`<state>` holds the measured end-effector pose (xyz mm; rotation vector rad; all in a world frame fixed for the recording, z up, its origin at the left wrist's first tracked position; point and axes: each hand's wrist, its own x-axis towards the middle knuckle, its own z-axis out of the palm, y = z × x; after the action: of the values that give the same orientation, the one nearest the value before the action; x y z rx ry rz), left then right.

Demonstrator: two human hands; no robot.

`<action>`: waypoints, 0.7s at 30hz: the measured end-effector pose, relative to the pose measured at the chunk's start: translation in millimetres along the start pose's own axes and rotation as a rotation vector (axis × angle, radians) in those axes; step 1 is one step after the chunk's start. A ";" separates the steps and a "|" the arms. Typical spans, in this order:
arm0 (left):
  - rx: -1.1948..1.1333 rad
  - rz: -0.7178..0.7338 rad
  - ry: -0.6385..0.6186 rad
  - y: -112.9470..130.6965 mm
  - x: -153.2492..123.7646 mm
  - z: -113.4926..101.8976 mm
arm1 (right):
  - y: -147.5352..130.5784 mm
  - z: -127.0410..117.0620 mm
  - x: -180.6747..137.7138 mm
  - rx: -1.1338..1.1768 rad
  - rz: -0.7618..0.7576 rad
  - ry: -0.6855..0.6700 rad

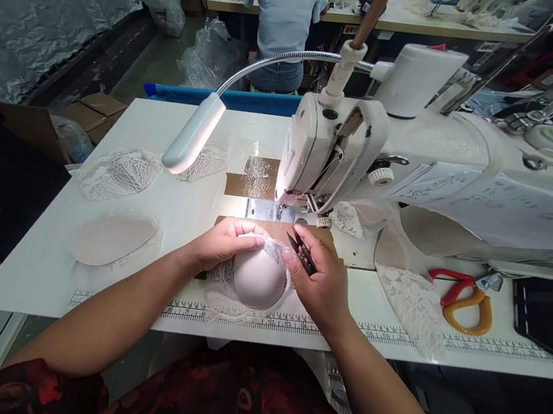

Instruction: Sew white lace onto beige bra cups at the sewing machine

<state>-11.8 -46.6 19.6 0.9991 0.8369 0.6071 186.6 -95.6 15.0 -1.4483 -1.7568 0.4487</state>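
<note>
lying between the two hands, just beyond the printed ruler (183,310) along the near edge, a pale padded cup (258,282) is bulging upward above the counter (186,206). its outline is looking almost round (so no long axis is standing out), while lace trim (275,248) is running across its far edge. the left hand (232,238) is pinching that far edge between thumb and fingers; from those fingertips, the cup is extending rightward and back toward the wearer. the right hand (319,276) is grasping black snips (303,254), its thumb sitting at the trim's right end, so the cup is lying to its left. the snips are slanting away from the wearer and leftward, their tips showing near the right fingers. just past both hands, the presser foot (280,212) of the sewing machine (308,150) is standing, with the cup's far edge facing it; neither hand is being clearly nearer. farther left, a beige piece (114,239) and a lace piece (122,171) are lying flat, and a lamp (195,133) is leaning over the counter. well beyond, a person (287,13) in light blue is sitting turned away.
</note>
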 end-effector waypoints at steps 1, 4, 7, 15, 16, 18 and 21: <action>-0.006 0.001 -0.002 -0.2 0.1 -0.4 | 0.9 -0.2 0.0 0.040 0.040 -0.034; -0.021 0.009 -0.008 -0.6 0.6 -0.9 | 3.2 0.8 -0.7 0.124 0.101 -0.127; 0.000 0.010 -0.021 0.0 0.7 -0.5 | 3.2 2.6 -1.3 0.148 0.090 -0.123; 0.053 -0.014 0.009 0.1 -0.8 2.4 | 3.1 -1.7 -1.1 0.021 -0.152 0.022; 0.057 -0.014 0.014 0.1 -0.9 2.4 | 3.7 -1.7 -1.7 0.004 -0.192 0.035; 0.049 -0.008 0.022 0.6 -1.0 2.2 | 4.7 -0.4 -2.8 -0.043 -0.250 0.038; 0.041 0.002 0.023 1.6 -1.3 2.0 | 5.1 2.8 -3.5 -0.108 -0.282 0.027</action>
<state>-10.9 -47.9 22.0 1.0319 0.8714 0.6063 188.0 -96.9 8.4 -1.2461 -1.9516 0.1873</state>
